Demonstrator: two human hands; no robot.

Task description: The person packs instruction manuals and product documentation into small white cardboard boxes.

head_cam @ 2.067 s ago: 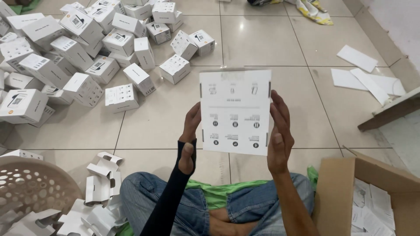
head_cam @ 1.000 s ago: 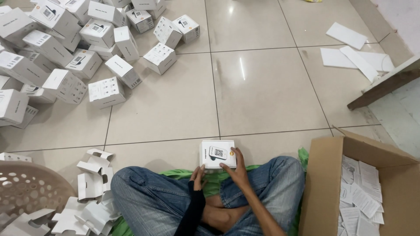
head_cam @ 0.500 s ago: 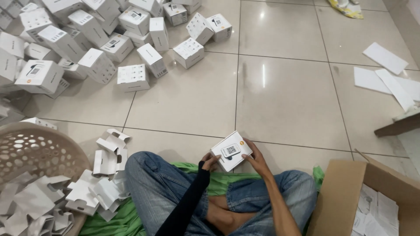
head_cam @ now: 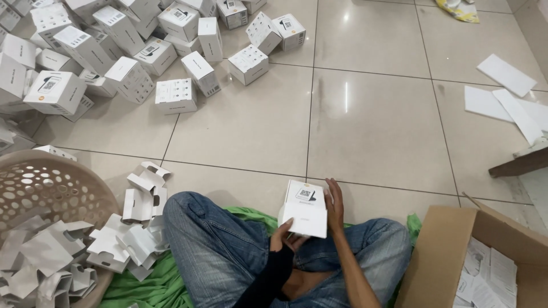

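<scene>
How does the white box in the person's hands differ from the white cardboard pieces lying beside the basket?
The white box is a closed, squared-up carton, while the cardboard inserts are flat or loosely folded cut-outs with open slots. The box is held above the lap by the left hand and right hand; the inserts lie loose on the floor beside the basket. The box shows a printed label; the inserts look blank. Both are white cardboard.

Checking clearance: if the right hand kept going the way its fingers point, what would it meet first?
The right hand points up and away from the lap, alongside the small white box it grips. Beyond its fingers the line shows only bare tiled floor; it looks free, though depth is uncertain.
</scene>
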